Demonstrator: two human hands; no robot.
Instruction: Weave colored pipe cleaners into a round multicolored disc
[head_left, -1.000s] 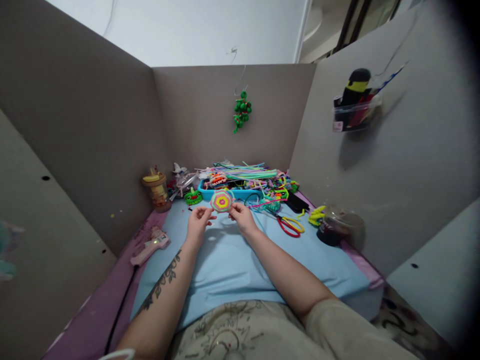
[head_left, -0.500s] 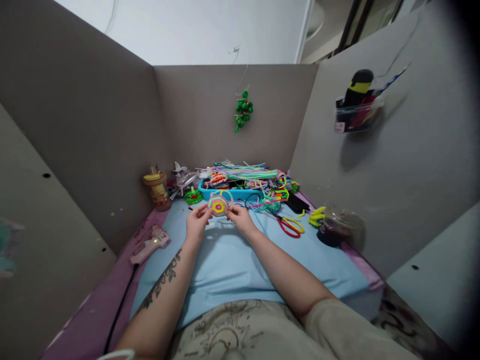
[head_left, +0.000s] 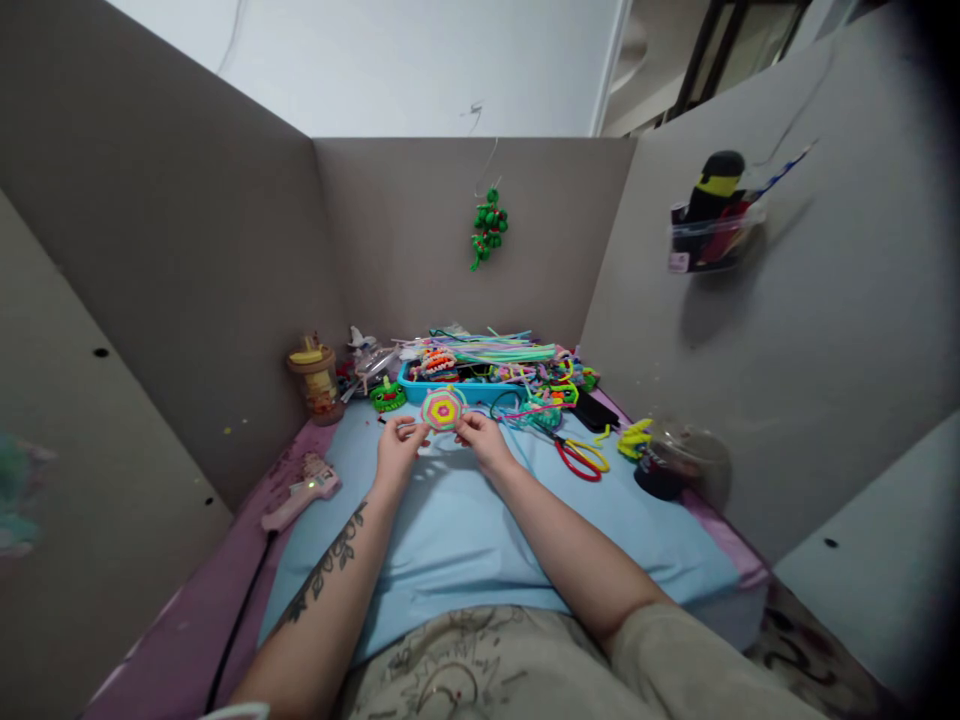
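A small hexagonal pipe-cleaner piece (head_left: 442,410), ringed in pink, yellow and pale green, is held up over the blue cloth (head_left: 465,530) with its patterned face towards me. My left hand (head_left: 401,447) pinches its lower left edge. On the right edge, the thumb and fingers of my right hand (head_left: 482,440) are closed. The far side of the piece and some fingertips are hidden. Just behind it stands a blue tray (head_left: 420,393) heaped with coloured pipe cleaners (head_left: 510,350).
Red-and-yellow-handled scissors (head_left: 581,460) lie to the right, near a dark tub (head_left: 660,475). At left are a pink glue gun (head_left: 304,497) with a black cord, a lidded cup (head_left: 319,385) and a green frog-like figure (head_left: 388,396). Grey panels (head_left: 465,300) enclose the table.
The hexagonal piece has turned to show its face more fully, and the pale loop that stood up at its top now shows less. Both hands keep hold of it.
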